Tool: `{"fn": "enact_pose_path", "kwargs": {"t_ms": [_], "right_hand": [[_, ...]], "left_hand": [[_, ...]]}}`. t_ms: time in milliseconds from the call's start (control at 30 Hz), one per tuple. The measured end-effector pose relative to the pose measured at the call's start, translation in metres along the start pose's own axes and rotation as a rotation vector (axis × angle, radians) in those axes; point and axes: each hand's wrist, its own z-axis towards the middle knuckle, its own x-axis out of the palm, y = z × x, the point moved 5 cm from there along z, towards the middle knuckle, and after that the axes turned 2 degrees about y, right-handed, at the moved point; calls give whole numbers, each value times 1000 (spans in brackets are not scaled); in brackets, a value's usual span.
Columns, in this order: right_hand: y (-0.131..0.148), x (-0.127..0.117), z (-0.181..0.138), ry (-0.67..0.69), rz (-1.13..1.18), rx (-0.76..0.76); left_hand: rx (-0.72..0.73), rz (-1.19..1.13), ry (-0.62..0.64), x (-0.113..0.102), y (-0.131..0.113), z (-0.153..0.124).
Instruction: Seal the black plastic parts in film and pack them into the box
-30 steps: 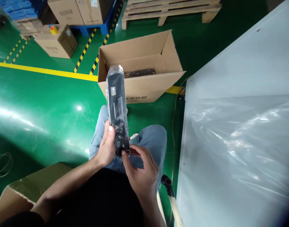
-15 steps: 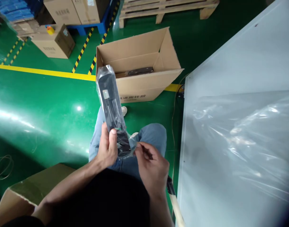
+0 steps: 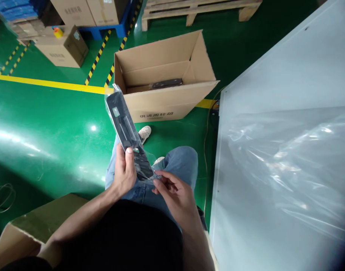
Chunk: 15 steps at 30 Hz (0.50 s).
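A long dark plastic part with a small pale label near its far end lies inside a clear plastic bag. My left hand is closed around its middle, thumb on top, holding it tilted above my lap. At the near end my right hand pinches the edge of the bag between thumb and fingertips. Beyond the part stands an open cardboard box, with another dark part lying inside it. The exact kind of part cannot be made out.
A large pale panel partly covered with clear plastic film fills the right side. Another open carton stands at lower left. Closed cartons and a wooden pallet are at the back. A thin cable runs down beside the panel.
The bagged part has swung a little to the left and lower, with my left hand moving along. My right hand has shifted slightly left, still pinching the bag's end.
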Motion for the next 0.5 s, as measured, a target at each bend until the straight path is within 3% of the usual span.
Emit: {"fn": "enact_pose_path", "kwargs": {"t_ms": [333, 500], "right_hand": [[-1, -4, 6, 64, 189, 39], [-7, -1, 9, 89, 280, 10]], "left_hand": [[-111, -25, -37, -1, 12, -1], [-76, -92, -27, 0, 11, -2]]}}
